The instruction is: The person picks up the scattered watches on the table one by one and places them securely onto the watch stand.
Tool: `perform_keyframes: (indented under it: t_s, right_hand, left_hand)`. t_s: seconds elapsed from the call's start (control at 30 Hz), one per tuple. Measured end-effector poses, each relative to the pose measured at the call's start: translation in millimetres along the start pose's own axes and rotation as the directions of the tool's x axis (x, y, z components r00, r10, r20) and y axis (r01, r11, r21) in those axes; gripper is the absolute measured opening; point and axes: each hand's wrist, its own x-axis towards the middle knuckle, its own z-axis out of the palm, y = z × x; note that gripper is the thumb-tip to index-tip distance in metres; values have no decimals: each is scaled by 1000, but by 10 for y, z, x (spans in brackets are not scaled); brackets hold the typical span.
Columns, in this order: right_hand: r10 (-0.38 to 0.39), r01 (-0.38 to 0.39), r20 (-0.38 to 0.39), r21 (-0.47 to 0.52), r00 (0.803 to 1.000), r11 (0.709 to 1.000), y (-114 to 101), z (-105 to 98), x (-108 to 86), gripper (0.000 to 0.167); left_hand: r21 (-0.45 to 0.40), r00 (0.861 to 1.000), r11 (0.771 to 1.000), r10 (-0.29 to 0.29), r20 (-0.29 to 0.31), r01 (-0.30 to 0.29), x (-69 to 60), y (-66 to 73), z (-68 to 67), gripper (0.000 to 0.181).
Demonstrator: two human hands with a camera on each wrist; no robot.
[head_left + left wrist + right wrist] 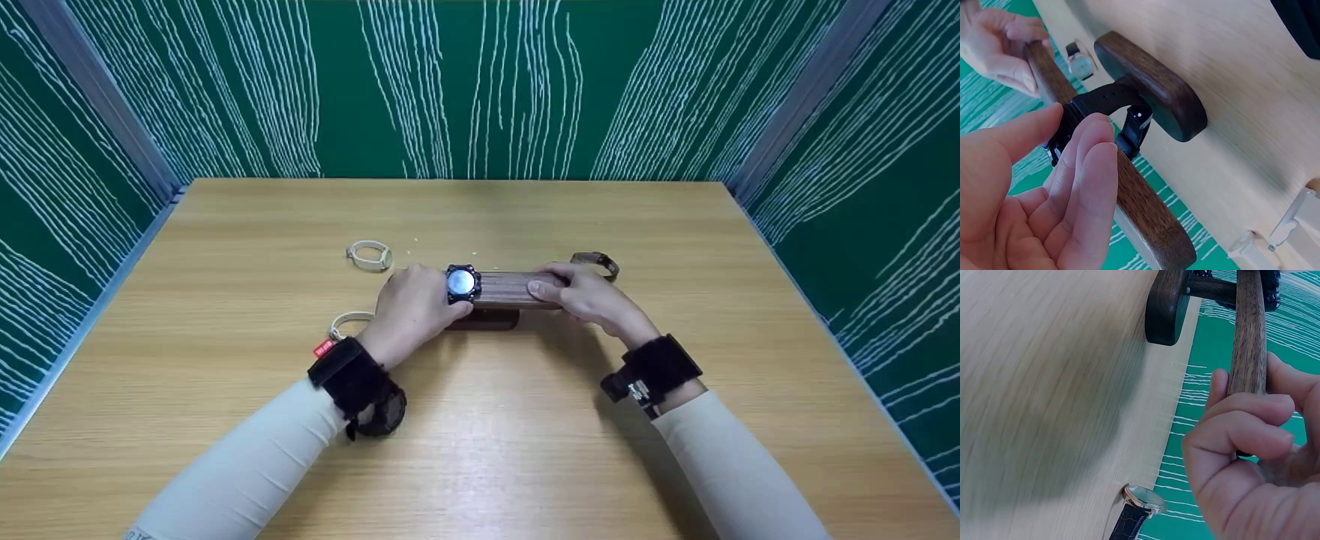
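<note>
A dark wooden T-shaped watch stand stands at the middle of the table, its rounded base resting on the tabletop. Around its crossbar hangs a black watch with a round pale face; its black strap loops beneath the bar. My left hand pinches this watch between thumb and fingers, left of the bar's middle. At the bar's right end, my right hand grips the wood, thumb on the near side and fingers curled round it. In the head view the left hand hides the bar's left end.
A white-strapped watch lies behind the left hand, and another white strap is partly hidden by the left wrist. Beyond the right hand is a dark-strapped watch. Green walls with white lines enclose the table's back and sides.
</note>
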Motion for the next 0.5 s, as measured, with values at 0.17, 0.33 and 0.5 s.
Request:
perform_keyframes:
  t_s: [0.17,0.33,0.5]
  right_hand:
    - [3,-3,-1,-9,1000,1000,-7,2,4,47]
    - [19,-19,10,-1,1000,1000,-6,-5,3,48]
    - [24,-24,19,8,1000,1000,-1,-6,3,50]
  left_hand:
    - [17,1000,1000,19,-4,-19,-3,4,3,43]
    - [25,1000,999,22,-3,-22,0,5,8,44]
    - [2,1000,1000,20,1,-20,-8,-4,4,42]
